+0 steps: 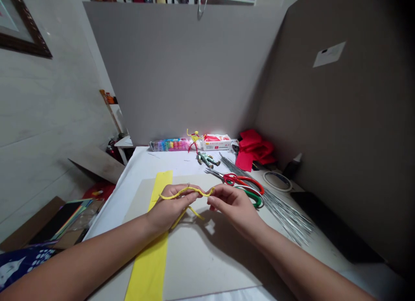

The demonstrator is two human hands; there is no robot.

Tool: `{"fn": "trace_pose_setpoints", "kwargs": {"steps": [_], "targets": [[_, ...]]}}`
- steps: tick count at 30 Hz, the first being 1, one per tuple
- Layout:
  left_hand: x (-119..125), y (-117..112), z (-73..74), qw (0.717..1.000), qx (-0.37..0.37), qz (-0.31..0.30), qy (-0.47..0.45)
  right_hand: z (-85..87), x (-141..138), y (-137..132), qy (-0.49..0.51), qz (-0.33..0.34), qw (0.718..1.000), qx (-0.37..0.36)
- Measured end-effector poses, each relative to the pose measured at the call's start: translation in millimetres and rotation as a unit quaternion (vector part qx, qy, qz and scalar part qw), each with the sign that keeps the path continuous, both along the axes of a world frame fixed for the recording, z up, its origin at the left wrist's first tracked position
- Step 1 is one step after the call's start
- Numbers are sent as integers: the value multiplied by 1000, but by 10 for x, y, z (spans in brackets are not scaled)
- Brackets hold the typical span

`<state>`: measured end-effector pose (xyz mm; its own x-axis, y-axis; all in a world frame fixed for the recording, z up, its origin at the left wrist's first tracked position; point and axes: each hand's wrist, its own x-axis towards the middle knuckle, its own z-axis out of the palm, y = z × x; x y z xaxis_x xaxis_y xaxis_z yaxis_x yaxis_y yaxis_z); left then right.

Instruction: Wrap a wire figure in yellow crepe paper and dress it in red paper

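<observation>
A yellow chenille stem [188,190] lies across the gap between the two hands, its main run roughly level and crosswise to the person's forearms, above the near half of the worktop [131,171]. The left hand [171,203] is the nearer to most of the stem: its fingers curl around the stem's left portion, with the thumb closed over it, and a forked length drops from beneath this hand toward the near edge of the worktop. The right hand [231,209] is nearer the stem's right end, which appears pinched at the fingertips [212,198]. The hands are separated by a narrow gap and are not pressed together. Beneath them lie a grey card sheet [207,260] and a yellow paper strip [151,262], the strip running toward the near edge. Right of the right hand are red-handled scissors [241,182], green-handled scissors [255,198] and a bundle of steel wires [283,212]. A yellow-and-red wire figure [193,141] stands near the far edge. The fingers hide the stem's path through the left hand, so its number of strands and any twisted joint cannot be confirmed. A small metallic mark [188,185] on its upper side is too small to identify.
</observation>
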<state>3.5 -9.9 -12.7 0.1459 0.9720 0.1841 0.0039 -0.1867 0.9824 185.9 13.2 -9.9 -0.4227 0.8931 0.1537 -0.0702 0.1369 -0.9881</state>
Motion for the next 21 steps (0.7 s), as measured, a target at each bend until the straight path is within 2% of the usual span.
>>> {"fn": "trace_pose_setpoints", "kwargs": {"steps": [9, 17, 21], "targets": [[21, -23, 6, 999, -7, -17, -35, -78, -30, 1, -20, -36, 999, 32], [25, -47, 35, 1000, 14, -28, 0, 13, 1, -38, -44, -7, 999, 26], [23, -57, 28, 999, 5, -38, -14, 7, -11, -50, -42, -13, 998, 36]]}}
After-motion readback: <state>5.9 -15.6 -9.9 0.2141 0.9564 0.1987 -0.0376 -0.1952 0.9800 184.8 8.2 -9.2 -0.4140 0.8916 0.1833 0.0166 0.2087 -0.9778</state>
